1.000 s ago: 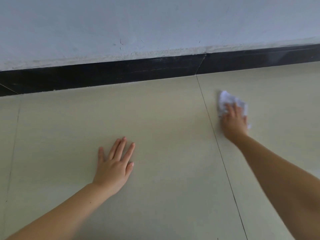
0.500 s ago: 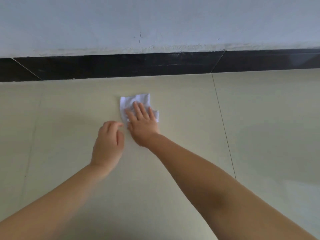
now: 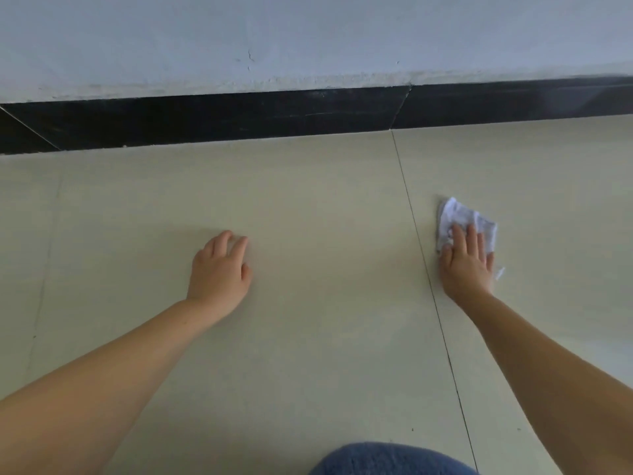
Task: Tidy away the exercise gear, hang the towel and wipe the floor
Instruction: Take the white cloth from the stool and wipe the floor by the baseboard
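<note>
A crumpled white cloth (image 3: 459, 217) lies on the beige tiled floor (image 3: 308, 207), just right of a tile joint. My right hand (image 3: 466, 265) presses flat on the near part of the cloth, fingers laid over it. My left hand (image 3: 219, 272) rests on the bare floor to the left, fingers loosely curled down, holding nothing. About a tile's width separates the two hands.
A black skirting strip (image 3: 239, 120) runs along the foot of a white wall (image 3: 308, 36) beyond the hands. A tile joint (image 3: 428, 279) runs from the wall toward me. My knee in blue denim (image 3: 390, 459) shows at the bottom edge.
My right hand has swept the cloth from beside my left hand over to the right, across the tile joint. My left hand stays planted on the floor with fingers curled.
</note>
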Demonstrator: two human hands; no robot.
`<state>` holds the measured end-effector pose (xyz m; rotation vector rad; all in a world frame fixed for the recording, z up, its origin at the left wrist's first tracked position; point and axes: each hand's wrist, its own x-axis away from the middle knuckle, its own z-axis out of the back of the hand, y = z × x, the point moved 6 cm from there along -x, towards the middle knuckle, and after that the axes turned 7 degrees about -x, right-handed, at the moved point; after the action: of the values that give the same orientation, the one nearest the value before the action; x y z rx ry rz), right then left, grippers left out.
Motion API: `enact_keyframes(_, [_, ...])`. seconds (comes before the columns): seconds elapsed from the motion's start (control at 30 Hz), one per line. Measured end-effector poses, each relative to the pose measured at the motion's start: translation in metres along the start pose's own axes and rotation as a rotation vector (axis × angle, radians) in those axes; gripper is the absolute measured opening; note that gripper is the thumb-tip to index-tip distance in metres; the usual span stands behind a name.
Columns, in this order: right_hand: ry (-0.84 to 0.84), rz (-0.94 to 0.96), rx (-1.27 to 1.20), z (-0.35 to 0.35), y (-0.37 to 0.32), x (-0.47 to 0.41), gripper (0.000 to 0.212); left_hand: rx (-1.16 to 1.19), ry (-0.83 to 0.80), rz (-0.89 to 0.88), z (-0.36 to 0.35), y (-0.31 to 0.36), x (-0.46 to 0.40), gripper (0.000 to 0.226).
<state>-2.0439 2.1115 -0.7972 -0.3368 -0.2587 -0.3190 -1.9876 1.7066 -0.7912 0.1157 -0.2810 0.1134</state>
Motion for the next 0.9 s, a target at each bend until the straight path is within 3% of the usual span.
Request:
enact_keyframes(0.1, [0.0,-0.029,-0.024,-0.031,-0.05,0.025,0.052,-0.024,-0.004,-0.005,0.002,0.001,0.001,0.048])
enact_keyframes(0.23, [-0.064,0.435,0.015,-0.094,-0.146,0.114,0.05,-0.036,-0.044,0.008,0.01,0.001,-0.006,0.043])
enact_keyframes(0.3, [-0.195,0.649,0.103,-0.12,-0.166,0.17,0.05,-0.047,-0.062,0.028,0.015,0.004,-0.009,0.042])
enact_keyframes(0.4, [-0.306,0.926,0.262,-0.125,-0.149,0.208,0.05,-0.07,-0.061,0.005,0.02,0.022,-0.011,0.043])
enact_keyframes(0.5, [-0.339,1.038,0.327,-0.104,-0.087,0.185,0.048,-0.068,-0.018,-0.144,0.02,0.064,-0.007,0.044])
enact_keyframes(0.6, [-0.283,0.951,0.347,-0.063,-0.008,0.13,0.044,-0.069,-0.05,-0.275,0.013,0.113,-0.003,0.044])
enact_keyframes(0.73, [-0.143,0.529,0.217,0.009,0.075,0.037,0.057,-0.092,-0.099,-0.373,0.002,0.171,-0.007,0.046])
enact_keyframes(0.8, [-0.1,0.309,0.118,0.031,0.095,-0.001,0.055,-0.104,-0.133,-0.392,-0.001,0.195,-0.015,0.047])
enact_keyframes(0.9, [-0.02,0.127,0.042,0.04,0.087,-0.046,0.05,-0.106,-0.198,-0.373,-0.002,0.224,-0.034,0.05])
